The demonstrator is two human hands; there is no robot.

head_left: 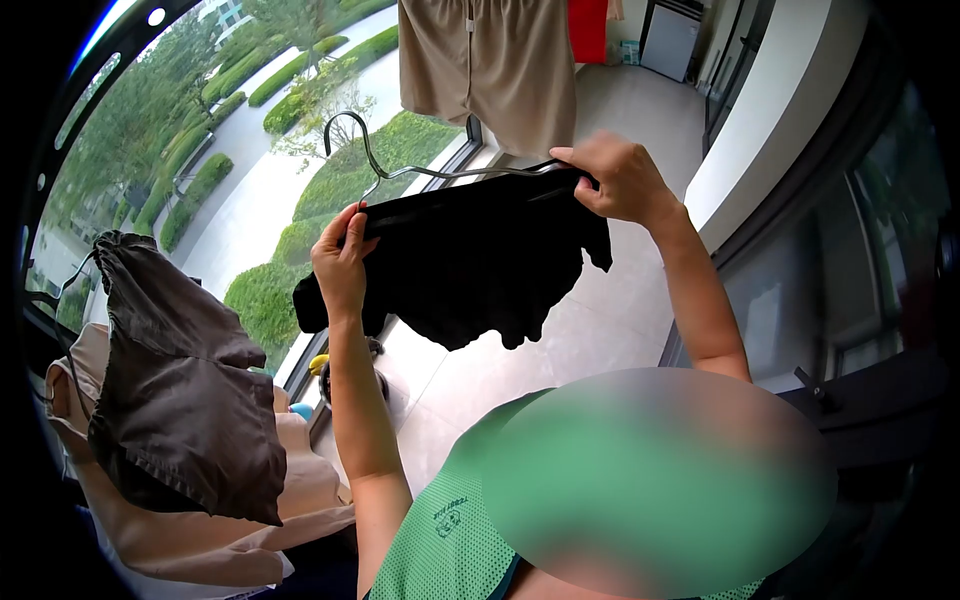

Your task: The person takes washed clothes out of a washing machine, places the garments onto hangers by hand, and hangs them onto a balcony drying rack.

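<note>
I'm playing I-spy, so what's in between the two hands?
In the head view, a black garment spans between the left hand and the right hand, with part of a metal hanger along its top.

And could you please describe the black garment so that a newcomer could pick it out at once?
From the large window, move right to the person's left hand and right hand. Stretched between them, with a metal hanger at its top edge, is the black garment. Unlike the beige garment and brown garment nearby, it is solid black and hand-held.
</note>
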